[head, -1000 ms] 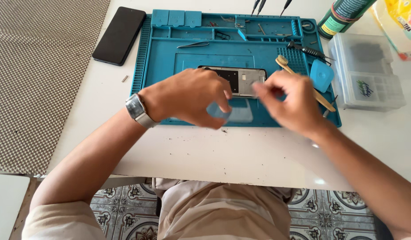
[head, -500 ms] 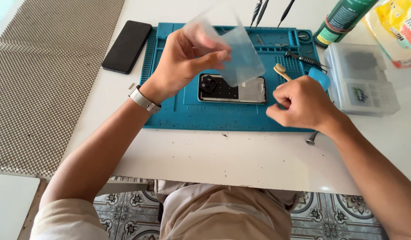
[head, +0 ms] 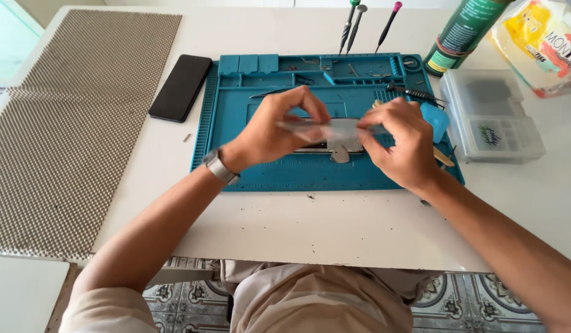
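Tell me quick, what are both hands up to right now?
Left hand and right hand: each has a grip on one end of a clear film. Film held over the opened phone on the blue mat. Nothing between.

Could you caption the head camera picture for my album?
Both hands, left and right, hold a clear film above a phone on a blue mat.

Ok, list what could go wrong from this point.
1. Both hands, left hand and right hand, pinch the thin clear film by its ends; it could crease or pick up fingerprints.
2. Held above the opened phone, it might land crooked.
3. The right forearm may knock the small screw at the blue mat's edge.
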